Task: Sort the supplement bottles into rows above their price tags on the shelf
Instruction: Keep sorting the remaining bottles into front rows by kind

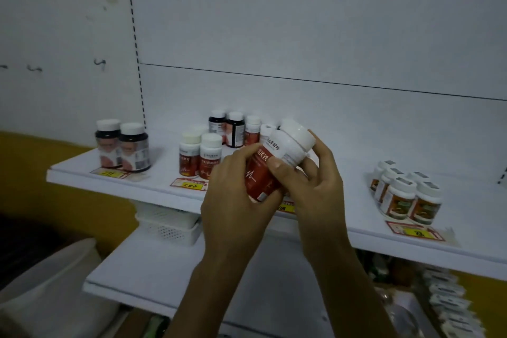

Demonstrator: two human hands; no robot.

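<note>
Shelf: white flat board shelf (153,186) with bottles standing in groups.
Left hand (233,200): wrapped round the held bottle's red lower body.
Right hand (315,186): gripping its white shoulder.
Held bottle: white plastic bottle with red label (270,164), tilted, over the shelf's front edge, mid-length.
Left end: two dark white-capped bottles (122,145).
Front edge: red-and-yellow paper price tags (189,185).

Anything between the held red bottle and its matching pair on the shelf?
Nothing visible. The left hand and right hand hold the red-label bottle tilted, just right of the matching pair. A mixed cluster of bottles stands behind that pair, and the left hand hides the shelf beside it.
</note>
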